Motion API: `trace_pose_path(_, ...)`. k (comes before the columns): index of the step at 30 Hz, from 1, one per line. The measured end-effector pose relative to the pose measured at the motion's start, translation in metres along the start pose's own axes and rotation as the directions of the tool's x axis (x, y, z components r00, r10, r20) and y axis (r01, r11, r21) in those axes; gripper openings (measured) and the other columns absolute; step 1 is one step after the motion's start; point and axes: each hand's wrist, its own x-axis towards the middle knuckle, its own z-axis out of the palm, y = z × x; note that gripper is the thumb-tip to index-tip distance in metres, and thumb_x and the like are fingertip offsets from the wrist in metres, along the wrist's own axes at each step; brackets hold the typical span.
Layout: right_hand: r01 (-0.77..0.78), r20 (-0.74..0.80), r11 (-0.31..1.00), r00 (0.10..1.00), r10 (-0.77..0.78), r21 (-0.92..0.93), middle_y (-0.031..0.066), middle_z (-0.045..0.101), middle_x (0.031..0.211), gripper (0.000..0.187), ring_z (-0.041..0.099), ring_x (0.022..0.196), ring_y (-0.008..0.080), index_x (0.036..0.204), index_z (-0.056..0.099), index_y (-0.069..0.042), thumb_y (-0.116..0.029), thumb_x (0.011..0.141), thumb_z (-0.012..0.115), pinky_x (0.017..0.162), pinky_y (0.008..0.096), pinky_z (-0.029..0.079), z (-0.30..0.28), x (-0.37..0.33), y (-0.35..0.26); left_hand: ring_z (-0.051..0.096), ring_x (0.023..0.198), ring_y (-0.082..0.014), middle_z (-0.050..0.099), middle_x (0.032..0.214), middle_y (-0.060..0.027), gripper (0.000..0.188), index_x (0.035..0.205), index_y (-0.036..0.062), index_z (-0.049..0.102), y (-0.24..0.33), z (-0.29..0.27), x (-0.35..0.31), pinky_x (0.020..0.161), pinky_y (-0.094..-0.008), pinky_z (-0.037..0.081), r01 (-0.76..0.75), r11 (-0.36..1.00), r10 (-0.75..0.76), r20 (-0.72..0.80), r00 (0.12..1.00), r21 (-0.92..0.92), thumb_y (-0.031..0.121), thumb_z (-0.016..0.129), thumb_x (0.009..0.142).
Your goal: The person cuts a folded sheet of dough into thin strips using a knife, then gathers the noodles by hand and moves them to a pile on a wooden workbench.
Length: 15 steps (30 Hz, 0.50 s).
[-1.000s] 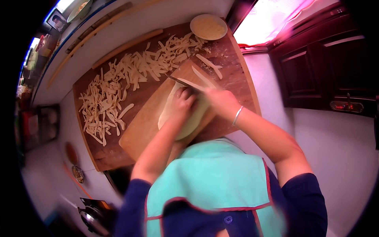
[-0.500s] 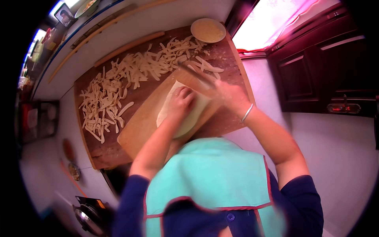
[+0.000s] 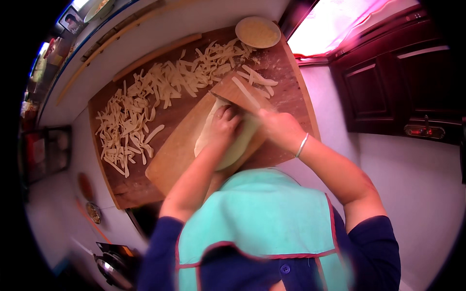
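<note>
A folded sheet of pale dough (image 3: 206,132) lies on a light wooden cutting board (image 3: 177,150). Curled fingers of my left hand (image 3: 226,127) press down on its upper part. My right hand (image 3: 281,128), with a silver bangle at the wrist, is closed around a knife (image 3: 234,104); its grip is hidden by my fingers. The blade meets the far edge of the dough, close to my left fingertips. Beyond the blade, a single cut dough strip (image 3: 246,92) rests on the board. Several more strips (image 3: 259,76) lie past the board's far right corner.
A long heap of cut dough strips (image 3: 167,80) covers the back and left of the brown table (image 3: 133,191). A rolling pin (image 3: 155,57) lies along the back edge, and a bowl of pale yellow grains or flour (image 3: 257,33) stands at the far right corner. Dark red cabinet doors (image 3: 388,92) are at right.
The knife has come down from a blurred raised position to the dough's edge. A cut strip now shows beyond the blade. My left hand has barely shifted.
</note>
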Motion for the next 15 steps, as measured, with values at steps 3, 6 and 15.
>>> trace_pose_path(3, -0.107, 0.080, 0.994, 0.991, 0.107, -0.006, 0.0210, 0.062, 0.079, 0.011, 0.063, 0.077, 0.0389, 0.094, 0.046, -0.001, -0.005, 0.084, 0.048, 0.064, 0.0463, 0.051, 0.012, 0.018, -0.001, 0.055, 0.105, -0.0319, 0.061, 0.105, -0.0094, 0.026, 0.097, 0.0088, 0.065, -0.001, 0.000, 0.001, 0.091, -0.0416, 0.047, -0.004, 1.000, 0.004, 0.001, 1.000, -0.014, 0.011, 0.070, 0.071)
trace_pose_path(6, -0.374, 0.128, 0.902, 0.927, 0.353, 0.214, 0.0216, 0.062, 0.080, 0.011, 0.062, 0.076, 0.0406, 0.094, 0.047, -0.001, -0.004, 0.084, 0.048, 0.064, 0.0473, 0.051, 0.025, 0.021, 0.006, 0.055, 0.104, -0.0318, 0.061, 0.104, -0.0096, 0.025, 0.096, 0.0087, 0.065, -0.002, -0.001, 0.001, 0.090, -0.0413, 0.047, -0.001, 1.000, 0.002, 0.012, 1.000, -0.027, 0.010, 0.070, 0.071)
trace_pose_path(15, -0.150, 0.061, 0.988, 0.987, 0.148, 0.042, 0.0207, 0.062, 0.078, 0.011, 0.063, 0.075, 0.0412, 0.091, 0.047, 0.000, -0.001, 0.081, 0.051, 0.064, 0.0469, 0.051, -0.016, 0.000, -0.020, 0.055, 0.104, -0.0322, 0.061, 0.102, -0.0097, 0.024, 0.095, 0.0084, 0.065, -0.004, -0.001, -0.002, 0.089, -0.0412, 0.048, 0.014, 0.999, -0.015, -0.025, 1.000, -0.048, 0.010, 0.070, 0.071)
